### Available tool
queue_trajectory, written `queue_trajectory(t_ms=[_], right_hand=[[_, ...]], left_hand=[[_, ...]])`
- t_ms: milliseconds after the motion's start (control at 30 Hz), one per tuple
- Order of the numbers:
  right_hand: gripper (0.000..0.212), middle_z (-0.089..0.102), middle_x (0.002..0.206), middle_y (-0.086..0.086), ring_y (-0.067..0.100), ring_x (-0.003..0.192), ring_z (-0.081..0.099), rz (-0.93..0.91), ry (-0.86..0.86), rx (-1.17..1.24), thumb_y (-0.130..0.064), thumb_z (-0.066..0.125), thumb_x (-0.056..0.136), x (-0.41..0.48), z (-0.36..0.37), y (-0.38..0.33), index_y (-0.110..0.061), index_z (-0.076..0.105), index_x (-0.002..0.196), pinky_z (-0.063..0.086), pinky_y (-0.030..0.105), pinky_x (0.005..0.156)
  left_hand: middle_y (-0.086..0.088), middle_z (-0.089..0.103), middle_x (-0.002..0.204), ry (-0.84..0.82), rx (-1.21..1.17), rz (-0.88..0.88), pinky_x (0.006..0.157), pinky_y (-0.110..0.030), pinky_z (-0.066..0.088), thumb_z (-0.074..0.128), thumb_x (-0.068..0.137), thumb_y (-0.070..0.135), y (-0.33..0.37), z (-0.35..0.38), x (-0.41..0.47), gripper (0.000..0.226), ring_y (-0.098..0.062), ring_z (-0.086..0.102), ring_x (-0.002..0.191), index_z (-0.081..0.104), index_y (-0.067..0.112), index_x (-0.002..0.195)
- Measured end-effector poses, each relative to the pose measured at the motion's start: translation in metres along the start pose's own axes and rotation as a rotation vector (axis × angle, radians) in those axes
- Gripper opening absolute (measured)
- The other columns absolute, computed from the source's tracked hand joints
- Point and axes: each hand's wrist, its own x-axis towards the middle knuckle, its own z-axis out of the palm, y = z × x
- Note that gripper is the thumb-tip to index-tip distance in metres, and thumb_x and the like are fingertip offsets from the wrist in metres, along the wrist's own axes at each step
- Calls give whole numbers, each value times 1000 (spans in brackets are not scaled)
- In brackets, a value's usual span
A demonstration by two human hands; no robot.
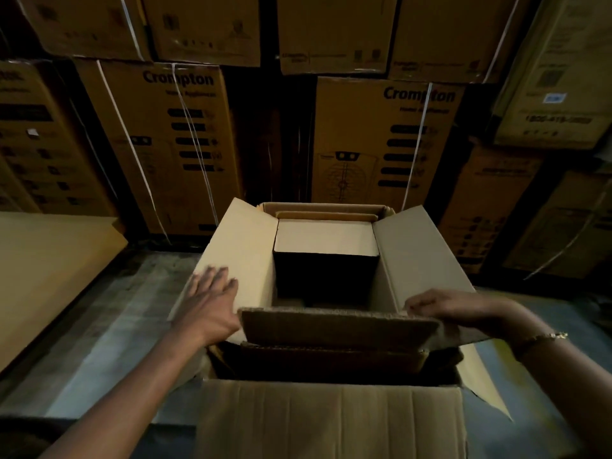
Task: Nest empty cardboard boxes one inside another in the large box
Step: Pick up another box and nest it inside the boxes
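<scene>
The left hand point(212, 299) lies flat and open on the nine o'clock flap point(241, 246) of the inner box point(420, 253). The right hand point(453, 309) grips its near flap point(337, 326) at three o'clock.

Bare left hand point(212, 303), bare right hand point(457, 308), gold-toned chain bracelet point(546, 336) (right wrist)

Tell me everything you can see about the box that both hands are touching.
The middle box is plain brown corrugated cardboard, open on top, standing upright inside the large box. Its side flaps spread outward, the far flaps stand up, the near flap tilts toward the camera. A smaller box sits within it. The left hand lies flat on its left flap; the right hand curls fingers over the near flap's right corner.
</scene>
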Motion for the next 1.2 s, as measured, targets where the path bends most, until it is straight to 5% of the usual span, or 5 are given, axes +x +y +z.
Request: queue_trajectory(t_ms=[100, 233, 433, 900, 1200], right_hand=[[83, 60, 127, -8, 12, 120, 55, 39, -4, -304, -96, 53, 54, -8, 29, 4, -39, 63, 114, 43, 34, 102], [97, 31, 160, -9, 18, 154, 1, 118, 101, -560, -101, 23, 60, -1, 68, 7, -42, 54, 132, -8, 60, 118], [106, 43, 154, -10, 19, 153, -15, 84, 388, -618, -98, 2, 70, 14, 111, 16, -34, 62, 129, -21, 63, 113], [106, 45, 150, -11, 18, 153, -15, 74, 430, -679, -95, -4, 72, 20, 112, 20, -31, 61, 126, -22, 58, 115], [72, 55, 139, -1, 23, 133, 43, 166, 256, -841, -80, 37, 86, 82, 45, -21, -29, 53, 135, 27, 47, 110]], left_hand=[[1, -3, 168, -125, -43, 95, 119, -52, -19, 10, 67, 94, 23, 2, -14, 110, -24, -19, 152, 23, 33, 158], [7, 11, 167, -212, -40, 176, 112, -63, -24, 5, 62, 101, 46, 14, -30, 111, -24, -19, 152, 33, 42, 152], [9, 49, 150, -186, -83, 199, 110, -63, -26, 5, 70, 97, 54, 31, -44, 102, -16, -20, 151, 68, 34, 119], [7, 58, 140, -64, -39, 180, 113, -62, -20, 7, 81, 89, 55, 35, -48, 86, -10, -9, 153, 64, 32, 109], [7, 66, 123, -199, -17, 316, 119, -51, -17, 5, 85, 85, 56, 23, -31, 87, -7, 45, 133, 66, 32, 116]])
